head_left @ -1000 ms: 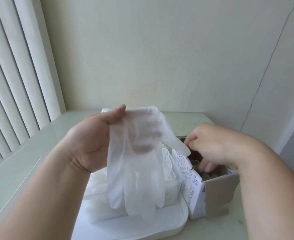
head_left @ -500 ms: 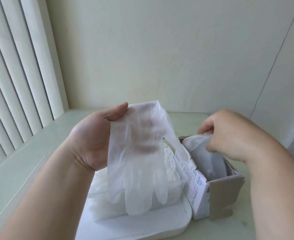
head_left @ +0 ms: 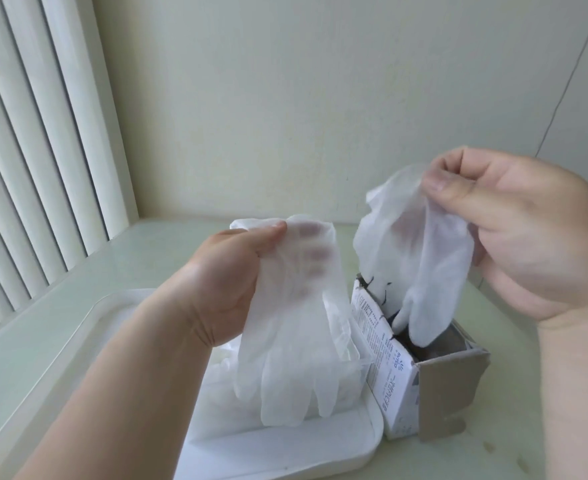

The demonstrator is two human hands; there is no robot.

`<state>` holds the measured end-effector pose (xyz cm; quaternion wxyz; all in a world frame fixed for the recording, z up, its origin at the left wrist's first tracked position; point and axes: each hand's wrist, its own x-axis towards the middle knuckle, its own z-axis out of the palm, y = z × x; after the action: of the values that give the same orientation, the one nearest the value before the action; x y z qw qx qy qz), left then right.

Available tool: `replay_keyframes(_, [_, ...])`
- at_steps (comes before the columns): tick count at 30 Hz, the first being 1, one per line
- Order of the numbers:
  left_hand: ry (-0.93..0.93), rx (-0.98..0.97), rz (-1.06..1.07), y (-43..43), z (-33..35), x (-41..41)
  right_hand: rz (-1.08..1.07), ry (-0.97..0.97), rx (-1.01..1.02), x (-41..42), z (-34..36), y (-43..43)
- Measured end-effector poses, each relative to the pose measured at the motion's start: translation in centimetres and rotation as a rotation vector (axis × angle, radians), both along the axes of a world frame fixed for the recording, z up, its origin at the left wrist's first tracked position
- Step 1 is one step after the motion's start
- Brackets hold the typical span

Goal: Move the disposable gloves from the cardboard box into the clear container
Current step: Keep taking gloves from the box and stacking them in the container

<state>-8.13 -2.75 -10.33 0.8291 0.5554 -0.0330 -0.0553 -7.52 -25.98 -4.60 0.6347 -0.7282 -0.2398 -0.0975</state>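
My left hand (head_left: 223, 282) pinches a translucent white glove (head_left: 292, 341) by its cuff, and the glove hangs fingers-down over the clear container (head_left: 362, 370). More gloves lie crumpled inside that container. My right hand (head_left: 514, 237) pinches a second glove (head_left: 417, 258) and holds it above the open cardboard box (head_left: 400, 372), its fingertips still dangling at the box's opening. The box stands just right of the container.
The container sits on a white tray or lid (head_left: 285, 455) on a pale green table (head_left: 60, 306). Vertical blinds (head_left: 26, 133) line the left side. A plain wall stands close behind, and the box's grey flap (head_left: 448, 396) hangs open at the front.
My right hand has risen from inside the box, drawing a glove up and out. My left hand has dropped slightly with its glove.
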Motion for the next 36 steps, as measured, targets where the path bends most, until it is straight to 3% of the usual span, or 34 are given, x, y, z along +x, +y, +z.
replay_keyframes(3, [-0.005,0.004,-0.033,-0.6,0.1,-0.4,0.156,0.095,0.281,-1.1,0.5,1.3])
replay_keyframes(6, [-0.026,-0.018,-0.102,-1.0,0.2,-0.8,0.231,0.175,0.406,-1.8,0.6,2.3])
replay_keyframes(13, [-0.132,-0.027,-0.239,-1.6,0.1,-1.3,0.205,0.337,0.372,-1.6,0.1,2.9])
replay_keyframes(18, [-0.233,0.118,-0.269,-2.0,0.5,-1.8,0.165,0.394,0.361,-0.3,-0.9,3.1])
replay_keyframes(23, [-0.147,0.027,-0.207,-1.5,0.9,-1.6,0.002,0.342,0.3,1.5,-1.6,2.2])
replay_keyframes(28, [-0.129,-0.016,-0.102,-0.9,1.3,-1.7,0.079,0.447,0.485,2.8,-2.0,1.6])
replay_keyframes(32, [-0.177,-0.063,-0.026,-1.1,1.4,-1.6,0.135,0.641,0.242,3.3,-3.1,2.0])
replay_keyframes(36, [-0.243,-0.138,-0.015,-0.8,1.5,-1.6,0.215,0.7,0.099,3.6,-4.0,2.7])
